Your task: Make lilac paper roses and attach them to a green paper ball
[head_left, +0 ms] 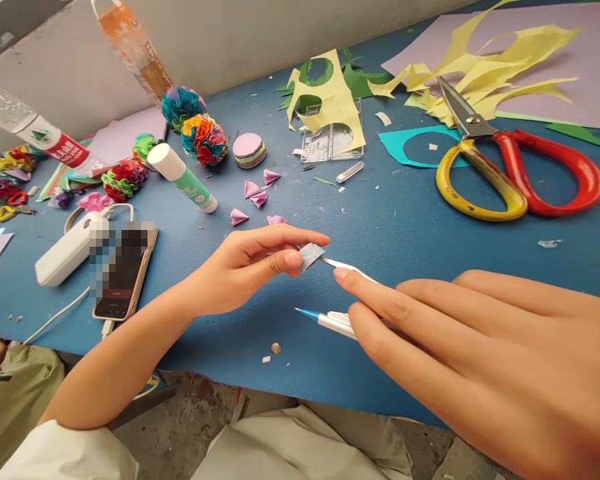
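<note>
Working just inside the near edge of the blue table (390,220), that edge slanting below both wrists. Leaving an open stretch of bare blue between the hands and the big scissors (520,175) at the far right. Having less room at the left, with a phone (123,270) and a white power bank (66,252) lying close beside the left forearm. Crowding the far side with a glue stick (183,177), paper flower balls (204,139), small folded pink pieces (256,193), a clear plastic box (325,143) and yellow paper scraps (485,70).

Pinching a small folded grey paper piece (311,255) tight between thumb and forefinger of the left hand (250,267), over the near middle of the table, other fingers curling in. Reaching in with the right hand (480,353), fingers stretching nearly straight and close together over a white two-pronged tool (333,322), forefinger pressing on the upper prong, thumb hiding underneath. Touching the paper piece with the upper prong's tip, and pointing the lower, blue-tipped prong free below it, prongs spreading apart.
</note>
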`<state>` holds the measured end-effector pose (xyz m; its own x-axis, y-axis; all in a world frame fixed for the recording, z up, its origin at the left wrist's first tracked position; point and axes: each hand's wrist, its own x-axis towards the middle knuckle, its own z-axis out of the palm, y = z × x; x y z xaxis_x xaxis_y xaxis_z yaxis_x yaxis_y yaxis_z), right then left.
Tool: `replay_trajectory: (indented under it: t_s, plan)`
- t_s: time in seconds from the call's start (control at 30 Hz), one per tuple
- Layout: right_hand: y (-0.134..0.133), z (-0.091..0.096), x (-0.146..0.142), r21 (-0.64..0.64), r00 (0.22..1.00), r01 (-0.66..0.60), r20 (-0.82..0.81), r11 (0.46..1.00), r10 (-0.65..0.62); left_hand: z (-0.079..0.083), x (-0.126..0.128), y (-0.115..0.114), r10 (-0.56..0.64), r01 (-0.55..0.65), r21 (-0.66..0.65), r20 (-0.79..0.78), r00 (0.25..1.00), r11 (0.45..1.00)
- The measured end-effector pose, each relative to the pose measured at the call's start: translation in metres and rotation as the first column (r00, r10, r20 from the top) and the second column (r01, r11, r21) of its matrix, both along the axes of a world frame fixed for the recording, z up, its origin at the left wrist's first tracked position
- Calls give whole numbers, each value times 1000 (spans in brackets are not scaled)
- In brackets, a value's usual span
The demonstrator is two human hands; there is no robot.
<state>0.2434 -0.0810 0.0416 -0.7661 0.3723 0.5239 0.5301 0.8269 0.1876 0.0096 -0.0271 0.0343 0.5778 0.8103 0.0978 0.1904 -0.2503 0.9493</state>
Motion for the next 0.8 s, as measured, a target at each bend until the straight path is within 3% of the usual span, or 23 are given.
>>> replay_trajectory:
  t_s: [0.17, 0.3, 0.8]
  plan:
    - [2, 3, -7, 48, 999, 9, -42, 999, -7, 1, 1, -2, 24, -16, 100, -83, 996, 995]
    - [2, 8, -8, 8, 1000, -4, -6, 1000, 4, 0, 1, -2, 34, -26, 112, -68, 997, 993]
    - [0, 0, -6, -71, 998, -50, 35, 996, 52, -3, -1, 2, 10, -7, -39, 72, 997, 999]
